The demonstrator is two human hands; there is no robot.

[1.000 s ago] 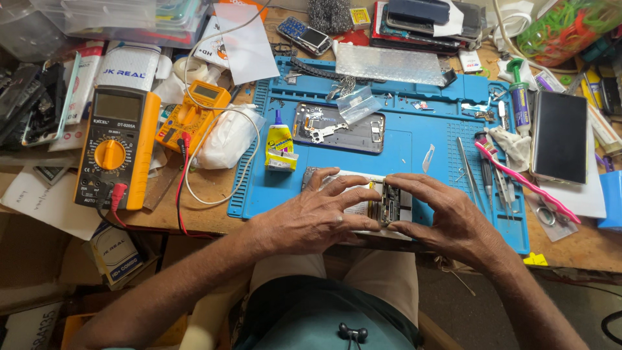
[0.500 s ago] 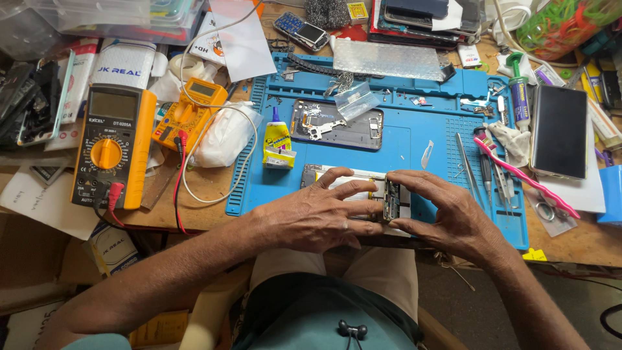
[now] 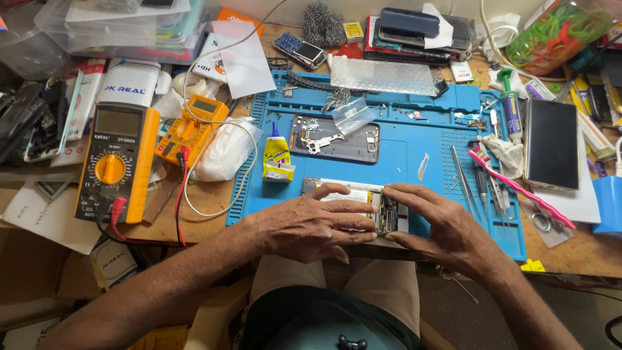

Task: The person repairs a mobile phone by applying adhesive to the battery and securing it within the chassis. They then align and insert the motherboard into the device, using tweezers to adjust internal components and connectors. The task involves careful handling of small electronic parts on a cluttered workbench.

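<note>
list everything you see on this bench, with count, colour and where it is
opened phone: 1, white and dark, near edge of mat, under both hands
repair mat: 1, blue, bench centre
phone back frame: 1, dark grey, mid mat
glue bottle: 1, yellow, mat's left edge
multimeters: 2, yellow-orange, larger far left, smaller beside it
toothbrush: 1, pink, right of mat
tweezers: 1, metal, mat's right side
phone: 1, black, screen dark, right of mat
left hand: flat on opened phone
right hand: fingertips on opened phone's right end
</note>
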